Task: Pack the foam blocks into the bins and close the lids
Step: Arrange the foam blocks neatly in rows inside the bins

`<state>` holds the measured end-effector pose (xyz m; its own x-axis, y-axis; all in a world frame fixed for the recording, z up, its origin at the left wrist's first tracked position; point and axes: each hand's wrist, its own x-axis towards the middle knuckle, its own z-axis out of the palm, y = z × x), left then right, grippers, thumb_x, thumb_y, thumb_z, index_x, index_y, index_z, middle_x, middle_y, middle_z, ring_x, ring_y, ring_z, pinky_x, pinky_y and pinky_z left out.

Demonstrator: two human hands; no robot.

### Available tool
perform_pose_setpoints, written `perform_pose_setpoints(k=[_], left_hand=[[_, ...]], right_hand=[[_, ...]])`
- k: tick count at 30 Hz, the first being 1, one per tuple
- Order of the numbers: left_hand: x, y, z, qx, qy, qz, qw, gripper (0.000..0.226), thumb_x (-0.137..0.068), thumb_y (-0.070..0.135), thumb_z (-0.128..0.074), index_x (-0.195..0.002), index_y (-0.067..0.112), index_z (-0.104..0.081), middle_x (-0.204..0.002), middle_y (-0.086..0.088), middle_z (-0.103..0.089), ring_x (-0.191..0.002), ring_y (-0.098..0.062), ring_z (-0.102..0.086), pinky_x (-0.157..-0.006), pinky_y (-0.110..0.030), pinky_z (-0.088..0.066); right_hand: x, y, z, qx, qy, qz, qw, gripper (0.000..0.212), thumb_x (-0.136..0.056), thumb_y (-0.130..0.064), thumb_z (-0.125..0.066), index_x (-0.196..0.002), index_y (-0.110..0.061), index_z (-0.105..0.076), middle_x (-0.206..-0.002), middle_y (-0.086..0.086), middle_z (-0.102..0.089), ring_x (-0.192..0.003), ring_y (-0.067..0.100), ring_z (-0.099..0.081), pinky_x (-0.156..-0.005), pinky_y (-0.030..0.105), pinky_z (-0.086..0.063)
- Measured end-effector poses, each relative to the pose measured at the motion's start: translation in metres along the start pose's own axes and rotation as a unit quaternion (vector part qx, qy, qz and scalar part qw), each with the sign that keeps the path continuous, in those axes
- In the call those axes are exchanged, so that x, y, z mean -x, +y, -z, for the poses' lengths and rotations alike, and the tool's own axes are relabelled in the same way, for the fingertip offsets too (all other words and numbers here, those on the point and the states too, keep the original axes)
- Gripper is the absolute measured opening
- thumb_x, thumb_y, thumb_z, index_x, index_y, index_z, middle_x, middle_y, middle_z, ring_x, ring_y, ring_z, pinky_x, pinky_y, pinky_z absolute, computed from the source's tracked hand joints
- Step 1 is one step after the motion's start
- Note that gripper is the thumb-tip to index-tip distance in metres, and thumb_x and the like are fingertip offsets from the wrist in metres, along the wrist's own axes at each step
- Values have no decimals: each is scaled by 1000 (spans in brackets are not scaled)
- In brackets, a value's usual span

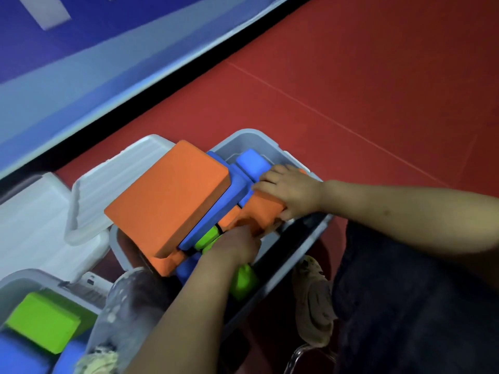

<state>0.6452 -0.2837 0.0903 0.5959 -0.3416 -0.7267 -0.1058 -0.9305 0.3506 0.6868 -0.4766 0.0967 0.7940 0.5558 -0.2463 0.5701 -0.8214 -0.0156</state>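
Note:
A grey bin point(244, 137) stands on the red floor, full of foam blocks. A large orange block point(167, 195) lies tilted on top, sticking up above the rim. Beneath it are blue blocks point(251, 160), green blocks point(206, 236) and a smaller orange block point(259, 209). My right hand point(290, 190) grips the far end of the smaller orange block. My left hand point(237, 244) reaches into the bin at that block's near end, fingers curled against it. The bin's pale lid point(108, 184) hangs open to the left.
A second grey bin point(24, 276) at the lower left holds a green block point(43, 319) and blue blocks, with its own lid point(32, 225) open behind it. A blue and white wall with a black base strip runs along the far left. Red floor spreads to the right.

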Motion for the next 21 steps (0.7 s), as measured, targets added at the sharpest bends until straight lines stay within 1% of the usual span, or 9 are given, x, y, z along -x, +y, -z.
perform_pose_setpoints(k=[3,5,7,10,12,15,17,19,21], left_hand=[[16,-11,10,48,115,-12,992,44,-93,37,-52,-128,11,-45,-129,-13,-53,-117,-30,-51,-90,-34,-41],[33,-18,13,101,174,-19,979,70,-87,35,-65,-144,13,-29,-140,-12,-38,-129,-30,-42,-100,-35,-37],[50,-22,14,145,204,-81,965,102,-76,35,-77,-152,17,-11,-151,-9,-22,-140,-24,-28,-111,-33,-29],[71,-20,13,190,213,-173,943,119,-66,28,-86,-152,17,-4,-156,0,-11,-143,-9,-14,-111,-17,-16],[84,-19,12,206,214,-193,935,122,-61,30,-89,-152,20,-8,-151,8,-19,-140,-3,-18,-108,-13,-17],[103,-23,14,203,233,-207,928,111,-54,42,-83,-147,25,-25,-144,7,-37,-132,-7,-38,-108,-22,-31],[115,-28,18,222,228,-200,927,102,-60,34,-85,-145,29,-28,-138,6,-43,-123,-7,-44,-100,-18,-35],[127,-33,22,255,215,-200,921,94,-67,20,-85,-143,29,-29,-131,7,-46,-118,-7,-46,-93,-15,-35],[136,-38,22,296,192,-207,913,91,-70,15,-84,-142,30,-30,-132,6,-48,-120,-10,-47,-98,-19,-37]], right_hand=[[10,-22,28,-24,21,-21,999,89,-59,-49,-75,-136,-18,-45,-124,7,-50,-112,32,-44,-91,46,-41],[22,-39,41,-43,31,-40,998,85,-62,-48,-75,-136,-19,-45,-127,5,-48,-115,31,-42,-93,46,-39],[33,-59,53,-77,41,-59,994,83,-66,-46,-74,-139,-22,-40,-130,3,-44,-121,28,-41,-98,45,-36],[47,-94,76,-98,65,-52,992,88,-67,-48,-73,-143,-29,-31,-130,0,-42,-121,23,-43,-101,44,-32],[58,-112,89,-100,85,-38,991,91,-66,-49,-74,-144,-31,-31,-133,-1,-42,-122,20,-42,-102,38,-31],[73,-121,104,-150,107,-20,983,90,-67,-53,-74,-144,-29,-32,-139,-3,-39,-129,16,-39,-106,33,-32],[83,-118,109,-153,112,-16,982,97,-65,-63,-69,-146,-30,-27,-147,-2,-32,-136,17,-32,-111,39,-30],[96,-109,111,-119,85,-36,989,101,-67,-62,-69,-149,-35,-15,-154,1,-20,-141,20,-24,-112,37,-24],[113,-99,110,-85,60,-52,993,98,-73,-55,-68,-148,-42,-6,-154,-1,-17,-140,18,-23,-109,34,-25]])
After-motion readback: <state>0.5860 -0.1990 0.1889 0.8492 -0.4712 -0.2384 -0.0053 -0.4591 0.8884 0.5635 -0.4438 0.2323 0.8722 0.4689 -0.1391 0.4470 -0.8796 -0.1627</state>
